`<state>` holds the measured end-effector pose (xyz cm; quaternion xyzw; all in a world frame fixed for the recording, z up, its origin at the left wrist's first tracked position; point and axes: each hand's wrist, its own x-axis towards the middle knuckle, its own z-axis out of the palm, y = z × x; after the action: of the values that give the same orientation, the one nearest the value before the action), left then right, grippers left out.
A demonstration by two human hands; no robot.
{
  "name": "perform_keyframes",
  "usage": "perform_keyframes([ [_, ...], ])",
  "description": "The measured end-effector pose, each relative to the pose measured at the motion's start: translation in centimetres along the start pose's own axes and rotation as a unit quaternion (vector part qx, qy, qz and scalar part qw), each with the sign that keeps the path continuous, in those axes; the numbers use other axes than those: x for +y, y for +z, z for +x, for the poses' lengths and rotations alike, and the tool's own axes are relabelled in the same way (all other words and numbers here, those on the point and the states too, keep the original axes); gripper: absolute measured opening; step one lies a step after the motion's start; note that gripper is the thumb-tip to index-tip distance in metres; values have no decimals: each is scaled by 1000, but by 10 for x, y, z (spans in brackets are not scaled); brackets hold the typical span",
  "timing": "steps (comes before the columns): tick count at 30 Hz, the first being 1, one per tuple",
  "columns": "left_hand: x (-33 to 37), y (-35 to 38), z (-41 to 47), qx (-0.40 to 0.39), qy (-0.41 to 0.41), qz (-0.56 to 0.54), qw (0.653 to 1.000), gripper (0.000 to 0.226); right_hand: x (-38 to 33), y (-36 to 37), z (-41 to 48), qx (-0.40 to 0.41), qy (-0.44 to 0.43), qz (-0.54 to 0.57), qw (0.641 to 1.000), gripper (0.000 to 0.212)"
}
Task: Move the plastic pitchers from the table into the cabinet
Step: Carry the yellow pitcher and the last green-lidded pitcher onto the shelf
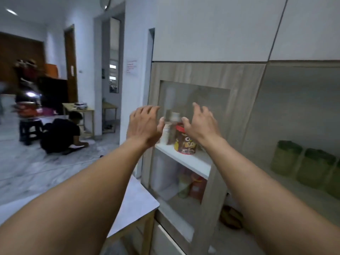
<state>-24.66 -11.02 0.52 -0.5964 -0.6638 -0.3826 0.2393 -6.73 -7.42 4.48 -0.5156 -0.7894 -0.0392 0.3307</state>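
- Bench (pixel 139 205): pale top, only its right corner shows low in the view, tight against the cabinet's left side. No pitcher stands on the part that shows.
- Pitchers: none can be made out anywhere in view, neither on the bench corner nor in a hand. Whether any already sits behind the glass cannot be told; the shapes there are blurred.
- Left hand (pixel 144 124): raised, empty, grip apart with fingers spread, near the left edge of the cabinet door.
- Right hand (pixel 199 124): raised level with the left, empty, grip apart, in front of the glass pane. Touching or just short of it cannot be told.
- Cabinet door (pixel 217 177): grey wood frame with a glass pane, upright; it appears to swing out at an angle, the white shelf edge (pixel 185 159) showing past it.
- Shelf contents: a red-lidded tub (pixel 184 142) and a pale bottle (pixel 166 133), standing between the two hands as seen.
- Bearing for the coming move, as a judgement: the cabinet lies straight ahead of both hands, the bench behind and below to the left, so the left hand is the nearer one to it.
- Green jars (pixel 301 161): a row behind the next pane to the right.
- Far room: a person (pixel 62 133) sits on the floor.
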Motion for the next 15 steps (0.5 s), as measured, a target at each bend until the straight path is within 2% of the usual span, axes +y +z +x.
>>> perform_keyframes([
  [5,-121,-55,-39,7,-87,84,993,50,-109,68,-11,-69,-72,47,994,69],
  [10,-220,-106,-79,-11,-173,134,976,62,-226,127,-26,-105,-123,112,980,69],
  [15,-316,-161,-128,-6,-241,173,955,62,-349,178,-50,-136,-172,172,960,67],
])
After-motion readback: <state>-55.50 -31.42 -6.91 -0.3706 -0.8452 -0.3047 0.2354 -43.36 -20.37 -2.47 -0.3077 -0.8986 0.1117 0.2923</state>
